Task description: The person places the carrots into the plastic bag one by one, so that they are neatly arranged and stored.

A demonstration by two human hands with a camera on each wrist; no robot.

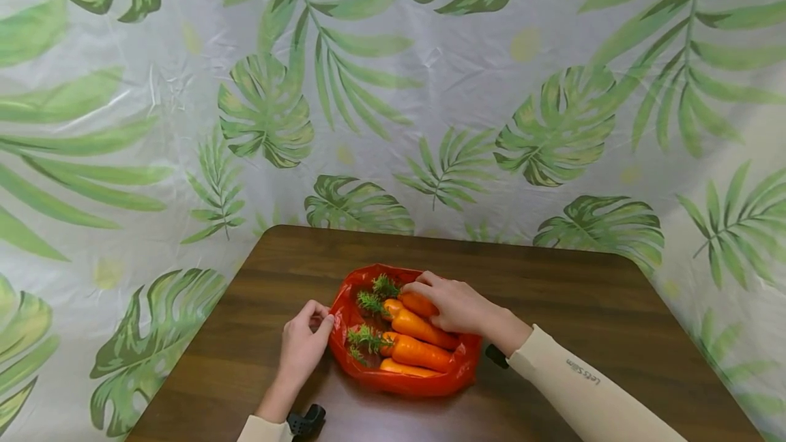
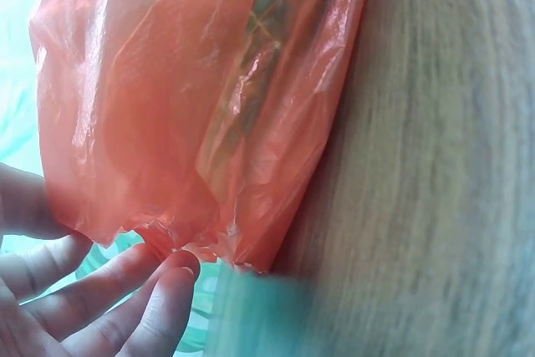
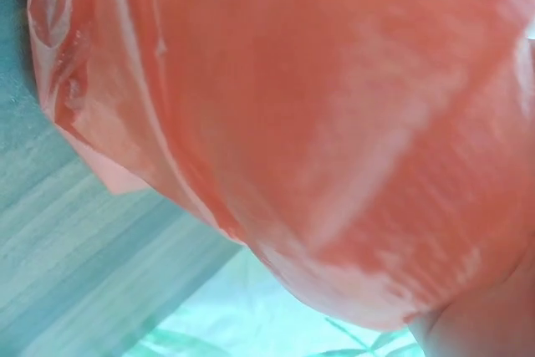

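Note:
A red plastic bag (image 1: 430,385) lies with its mouth spread on the table, holding several orange carrots (image 1: 420,352) with frizzy green tops (image 1: 366,338). At the bag's left rim, my left hand (image 1: 302,345) pinches the thin plastic; the left wrist view shows thumb and fingertips on the gathered edge of the bag (image 2: 167,106). My right hand (image 1: 460,307) reaches over the far right rim, its fingers curled round the farthest carrot (image 1: 419,303). That carrot is partly hidden by the fingers. The bag's side (image 3: 334,106) fills most of the right wrist view.
The dark wooden table (image 1: 552,292) extends around the bag, its far edge against a leaf-patterned curtain (image 1: 430,87). A black wrist strap (image 1: 305,421) is on the left wrist, and another dark strap piece (image 1: 496,356) shows under the right wrist.

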